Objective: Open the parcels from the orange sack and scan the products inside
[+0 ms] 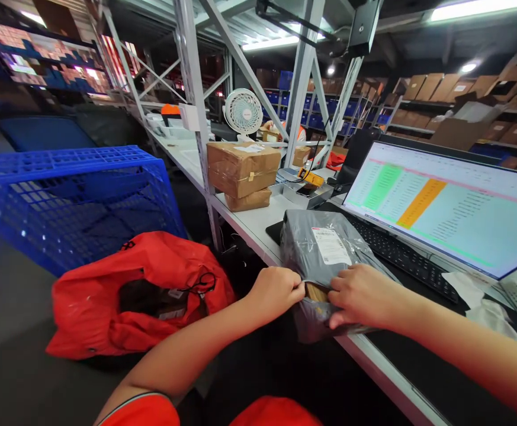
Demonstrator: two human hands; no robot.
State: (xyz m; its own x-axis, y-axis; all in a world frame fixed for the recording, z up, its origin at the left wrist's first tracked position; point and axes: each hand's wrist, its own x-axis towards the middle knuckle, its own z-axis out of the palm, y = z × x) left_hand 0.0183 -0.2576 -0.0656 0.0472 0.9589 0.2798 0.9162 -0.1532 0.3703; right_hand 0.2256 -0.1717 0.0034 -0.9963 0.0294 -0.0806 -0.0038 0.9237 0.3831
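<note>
A grey plastic mailer bag point(296, 245) with a white shipping label point(330, 245) lies at the front edge of the desk. A tear in its near side bares something brown, like cardboard point(317, 292). My left hand point(278, 294) is closed on the plastic at the left end of the tear. On the other side of the opening, my right hand point(365, 296) grips the plastic, its fingers curled over the torn edge. The rest of the bag's contents is hidden.
Two taped cardboard boxes point(243, 168) are stacked behind the mailer. To the right stand a keyboard point(404, 254) and a monitor point(445, 204). An open red bag point(84, 296) and a blue plastic crate point(151, 195) are at the left. A small fan point(243, 112) stands farther back.
</note>
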